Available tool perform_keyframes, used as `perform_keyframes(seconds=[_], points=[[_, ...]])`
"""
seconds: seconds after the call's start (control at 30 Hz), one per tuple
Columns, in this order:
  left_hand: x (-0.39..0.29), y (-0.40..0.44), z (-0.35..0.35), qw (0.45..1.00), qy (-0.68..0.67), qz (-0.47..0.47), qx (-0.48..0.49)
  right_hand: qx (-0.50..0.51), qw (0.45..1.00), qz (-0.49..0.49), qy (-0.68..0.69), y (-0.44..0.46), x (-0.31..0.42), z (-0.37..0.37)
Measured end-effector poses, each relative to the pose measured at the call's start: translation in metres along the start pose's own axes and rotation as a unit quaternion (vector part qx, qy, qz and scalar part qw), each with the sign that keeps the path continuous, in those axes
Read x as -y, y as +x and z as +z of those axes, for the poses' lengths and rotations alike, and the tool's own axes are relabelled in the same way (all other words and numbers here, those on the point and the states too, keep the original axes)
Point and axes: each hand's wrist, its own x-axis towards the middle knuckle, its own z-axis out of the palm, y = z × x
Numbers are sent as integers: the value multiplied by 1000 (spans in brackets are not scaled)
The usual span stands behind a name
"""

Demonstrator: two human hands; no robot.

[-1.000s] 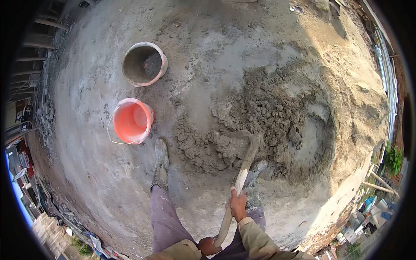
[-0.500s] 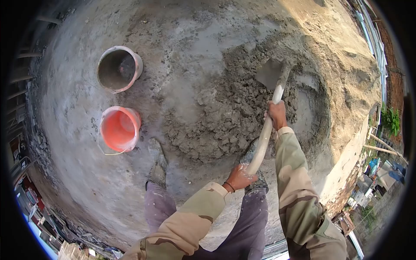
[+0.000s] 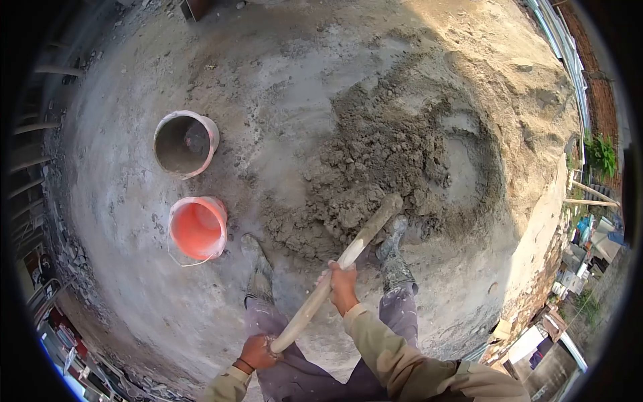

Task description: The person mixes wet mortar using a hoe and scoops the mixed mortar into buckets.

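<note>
My left hand (image 3: 260, 353) is wrapped round the butt end of a long wooden hoe handle (image 3: 305, 316), in front of my left thigh. Farther up the same handle, my right hand (image 3: 343, 287) is closed too. The mud-caked far end of the hoe rests at the near side of a heap of wet grey mortar (image 3: 385, 157), close to my right boot (image 3: 395, 261). Its blade cannot be made out now; it seems hidden in the mix.
Two buckets stand to the left: a grey-smeared one (image 3: 214, 134) with dark contents and a nearer orange one (image 3: 199, 231) with a wire handle. A sand pile (image 3: 529, 114) lies right of the mortar. My left boot (image 3: 256, 268) is near the orange bucket.
The hoe has been drawn back toward my feet and to the left, and its blade has gone from view. Both hands moved down and left with the handle.
</note>
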Motion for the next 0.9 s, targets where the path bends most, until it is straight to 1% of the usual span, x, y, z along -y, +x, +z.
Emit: perform_keyframes(seconds=[0.03, 0.07, 0.1, 0.13, 0.17, 0.2, 0.23, 0.27, 0.3, 0.33, 0.37, 0.4, 0.43, 0.47, 0.53, 0.6, 0.67, 0.7, 0.73, 0.77, 0.8, 0.83, 0.87, 0.9], points=[[13, -5, -16, 994, 90, -42, -43, 24, 997, 42, 56, 1, -27, 3], [18, -7, -26, 976, 181, -83, -84, 22, 997, 41, 61, -3, -47, 1], [24, 2, -26, 975, 189, -76, -88, -18, 996, 39, 78, 1, -58, 6], [41, 17, -19, 972, 202, -48, -109, -57, 993, 37, 99, 8, -59, 13], [52, 33, -6, 971, 211, -17, -109, -36, 990, 9, 138, -5, -19, -3], [43, 58, 5, 976, 203, 18, -81, -55, 989, -50, 125, 7, -1, -27], [23, 97, 13, 977, 196, 55, -62, -67, 985, -115, 112, 14, 28, -41], [-2, 136, 26, 979, 162, 110, -52, -63, 977, -162, 119, 21, 67, -64], [-41, 175, 35, 963, 114, 227, -89, -94, 965, -223, 100, 26, 115, -85], [-84, 213, 44, 947, 62, 310, -59, -126, 949, -266, 112, 37, 159, -112], [-139, 242, 52, 937, 17, 348, -30, -125, 940, -303, 94, 27, 214, -133], [-189, 265, 65, 949, 24, 312, 18, -127, 926, -346, 75, 29, 262, -162], [-251, 278, 58, 949, 18, 313, 19, -131, 919, -365, 69, 30, 307, -188], [-292, 295, 56, 941, -16, 337, 8, -145, 915, -372, 60, 27, 347, -206], [-337, 339, 63, 935, -29, 352, -18, -166, 898, -403, 59, 40, 406, -233], [-354, 381, 62, 947, 61, 314, -32, -162, 895, -413, 53, 66, 437, -234], [-343, 385, 45, 953, 66, 291, -50, -170, 909, -379, 37, 114, 434, -222], [-333, 381, 35, 958, 64, 271, -69, -162, 927, -338, 6, 139, 413, -211], [-314, 366, 29, 973, 73, 206, -70, -152, 942, -298, -26, 163, 386, -189], [-289, 342, 27, 984, 82, 140, -72, -138, 958, -245, -50, 177, 343, -160], [-261, 319, 20, 987, 104, 107, -55, -118, 976, -182, -23, 192, 302, -143], [-235, 296, 17, 989, 124, 76, -39, -100, 982, -159, -26, 195, 258, -128], [-216, 270, 21, 989, 138, 44, -24, -89, 991, -100, -12, 200, 220, -120], [-199, 244, 25, 988, 155, 13, -7, -63, 995, -80, -24, 192, 194, -112]])
